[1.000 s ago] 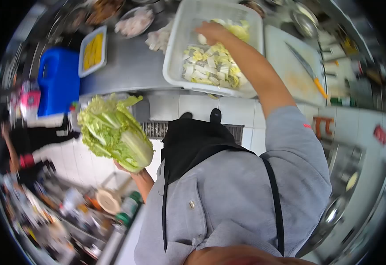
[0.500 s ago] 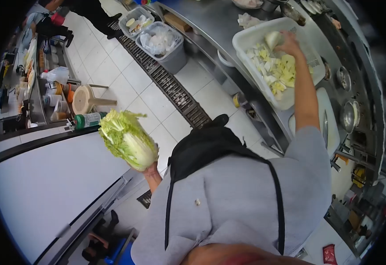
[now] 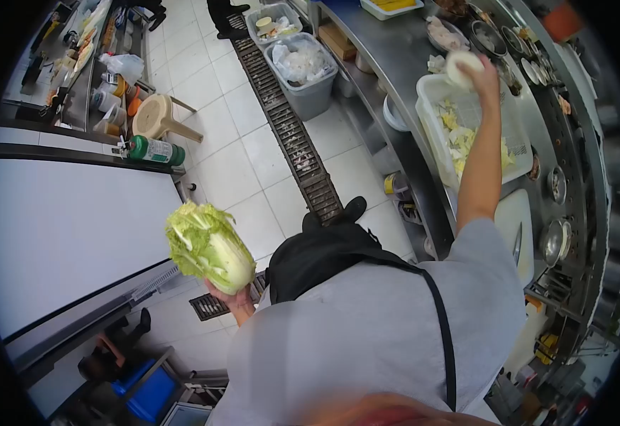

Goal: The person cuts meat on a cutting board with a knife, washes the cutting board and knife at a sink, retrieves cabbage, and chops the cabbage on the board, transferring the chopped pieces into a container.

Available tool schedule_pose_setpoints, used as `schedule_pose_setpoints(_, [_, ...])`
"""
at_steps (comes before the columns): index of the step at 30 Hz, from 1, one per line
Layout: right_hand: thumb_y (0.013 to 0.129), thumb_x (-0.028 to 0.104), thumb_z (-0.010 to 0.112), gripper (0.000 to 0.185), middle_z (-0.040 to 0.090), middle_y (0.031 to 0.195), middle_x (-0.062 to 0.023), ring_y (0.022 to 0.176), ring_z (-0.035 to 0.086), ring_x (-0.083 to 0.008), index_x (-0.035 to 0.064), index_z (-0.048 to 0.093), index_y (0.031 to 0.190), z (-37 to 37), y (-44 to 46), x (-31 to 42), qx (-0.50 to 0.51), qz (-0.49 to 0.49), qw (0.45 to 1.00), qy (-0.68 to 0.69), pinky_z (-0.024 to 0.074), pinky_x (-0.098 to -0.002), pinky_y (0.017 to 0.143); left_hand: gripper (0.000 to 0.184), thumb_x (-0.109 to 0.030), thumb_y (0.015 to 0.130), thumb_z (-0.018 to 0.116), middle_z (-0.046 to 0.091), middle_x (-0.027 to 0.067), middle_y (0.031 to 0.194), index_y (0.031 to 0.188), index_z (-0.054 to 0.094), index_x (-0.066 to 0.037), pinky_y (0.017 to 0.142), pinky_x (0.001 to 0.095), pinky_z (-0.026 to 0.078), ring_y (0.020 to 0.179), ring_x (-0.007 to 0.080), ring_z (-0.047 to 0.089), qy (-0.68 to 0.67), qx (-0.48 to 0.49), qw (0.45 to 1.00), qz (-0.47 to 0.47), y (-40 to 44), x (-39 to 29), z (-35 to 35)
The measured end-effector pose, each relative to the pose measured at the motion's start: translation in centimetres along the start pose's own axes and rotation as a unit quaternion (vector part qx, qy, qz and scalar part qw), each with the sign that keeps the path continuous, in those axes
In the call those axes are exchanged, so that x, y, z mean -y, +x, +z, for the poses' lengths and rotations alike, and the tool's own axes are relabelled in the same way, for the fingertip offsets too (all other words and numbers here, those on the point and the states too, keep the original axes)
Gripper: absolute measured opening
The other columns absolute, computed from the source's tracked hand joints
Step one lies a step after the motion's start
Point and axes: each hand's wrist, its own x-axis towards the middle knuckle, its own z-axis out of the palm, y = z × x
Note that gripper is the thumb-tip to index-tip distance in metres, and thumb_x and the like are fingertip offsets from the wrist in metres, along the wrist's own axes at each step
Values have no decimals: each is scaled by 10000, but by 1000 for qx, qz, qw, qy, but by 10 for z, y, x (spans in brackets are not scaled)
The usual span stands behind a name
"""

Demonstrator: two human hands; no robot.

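In my left hand (image 3: 233, 299) rests a napa cabbage (image 3: 214, 247), pale at the base and leafy green at its top, held out over the floor. My right hand (image 3: 486, 77) grips a rounded white vegetable piece (image 3: 463, 69), whose exact kind I cannot make out. That hand is raised over the far end of a white plastic basket (image 3: 428, 139). Chopped yellow-green cabbage leaves (image 3: 461, 140) lie inside the basket, partly hidden behind my right forearm.
A white cutting board (image 3: 517, 213) with a knife (image 3: 518, 243) lies on the steel counter (image 3: 388, 60). Metal bowls (image 3: 552, 243) stand beyond it. Grey waste bins (image 3: 311, 103), a stool (image 3: 152, 117) and a green gas canister (image 3: 155, 150) stand ahead. Other people are partly visible.
My right hand has lifted the white vegetable piece from among the chopped leaves to above the basket's far rim. The view has shifted; my left hand still holds the napa cabbage.
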Motion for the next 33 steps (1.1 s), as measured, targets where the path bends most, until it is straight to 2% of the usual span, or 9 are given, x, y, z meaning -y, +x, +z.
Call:
schedule_pose_setpoints(4, [862, 181, 716, 483, 700, 1088, -70, 994, 651, -186, 149, 590, 1327, 93, 47, 107, 170, -102, 963, 180, 541, -359, 860, 779, -590, 863, 551, 412, 101, 1520, 1506, 371, -190, 1084, 608, 375, 1363, 353, 425, -1, -9, 998, -61, 30, 10, 5])
schedule_pose_setpoints(7, [894, 255, 671, 287, 692, 904, -65, 782, 640, -152, 38, 673, 1083, 104, -3, 217, 110, -14, 993, 42, 529, -283, 669, 760, -474, 901, 568, 363, 144, 1550, 1529, 318, -127, 1142, 600, 306, 1419, 365, 352, -61, 138, 981, -118, 58, 23, 48])
schedule_pose_setpoints(9, [907, 236, 650, 255, 692, 884, -71, 777, 641, -164, 36, 675, 1063, 111, -57, 233, 89, -181, 974, 99, 531, -299, 672, 644, -410, 927, 572, 474, 137, 1474, 1458, 423, -78, 1122, 544, 359, 1339, 333, 460, -61, 103, 981, -149, 80, 31, 57])
schedule_pose_setpoints(11, [922, 209, 633, 311, 691, 979, -80, 841, 660, -183, 27, 636, 1174, 103, -107, 205, 162, -252, 954, 9, 556, -315, 743, 566, -394, 938, 580, 554, 120, 1397, 1397, 493, -73, 1084, 516, 412, 1250, 306, 543, -59, 131, 972, -187, 102, 43, 75])
schedule_pose_setpoints(14, [896, 153, 687, 284, 682, 953, -16, 898, 634, -95, 52, 653, 1158, 68, -256, 167, 243, -103, 955, 135, 522, -281, 760, 539, -395, 940, 592, 591, 108, 1348, 1367, 521, -74, 1054, 520, 444, 1197, 291, 581, 0, 250, 940, -232, 126, 69, 95])
schedule_pose_setpoints(17, [896, 161, 674, 221, 676, 836, -70, 778, 636, -136, 40, 663, 1080, 31, -390, 108, 162, 83, 967, 176, 516, -304, 732, 714, -471, 934, 519, 428, 178, 1496, 1506, 346, -81, 1117, 629, 336, 1369, 387, 421, 134, 340, 861, -355, 108, 100, 142])
schedule_pose_setpoints(21, [890, 217, 662, 246, 685, 795, -98, 728, 653, -170, 23, 671, 1040, -58, -524, 42, -44, 271, 943, 189, 511, -323, 697, 718, -410, 907, 577, 497, 186, 1432, 1473, 370, -20, 1069, 518, 447, 1282, 368, 521, 244, 426, 731, -475, 58, 180, 173])
schedule_pose_setpoints(27, [836, 217, 659, 435, 608, 1121, -196, 1042, 602, -441, 96, 562, 1243, -199, -617, -121, -295, 287, 777, -476, 476, -532, 888, 504, -235, 942, 583, 607, 173, 1286, 1367, 477, 13, 986, 440, 514, 1152, 303, 620, 317, 430, 608, -587, -99, 328, 254])
schedule_pose_setpoints(33, [879, 183, 595, 419, 606, 1107, -182, 1013, 620, -422, 147, 527, 1291, -247, -609, -179, -194, 309, 785, -501, 517, -514, 821, 501, -318, 957, 591, 577, 162, 1318, 1364, 487, -46, 996, 532, 471, 1196, 331, 576, 348, 419, 606, -580, -215, 467, 331])
